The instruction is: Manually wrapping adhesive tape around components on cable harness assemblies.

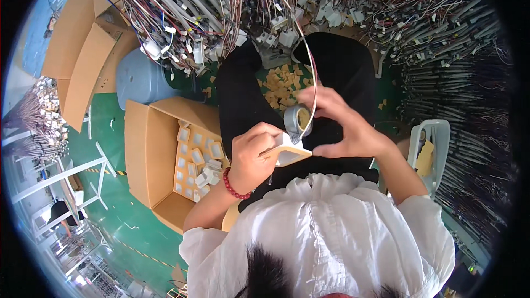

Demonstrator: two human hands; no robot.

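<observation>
Left hand (254, 154) clenched on white part (290, 152), over lap. Right hand (345, 124) gripping tape roll (297, 121), just above and touching part. Wire (314, 72) looping over right fingers. Open box (165, 154) left.

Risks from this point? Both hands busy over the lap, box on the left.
1. The left hand pinches the white connector housing by one end only; it may slip and drop toward the open cardboard box or the floor.
2. The thin wire loops past the right hand and the tape roll; it could snag or stick to the tape.
3. Paper scraps on the lap may cling to the tape.
</observation>
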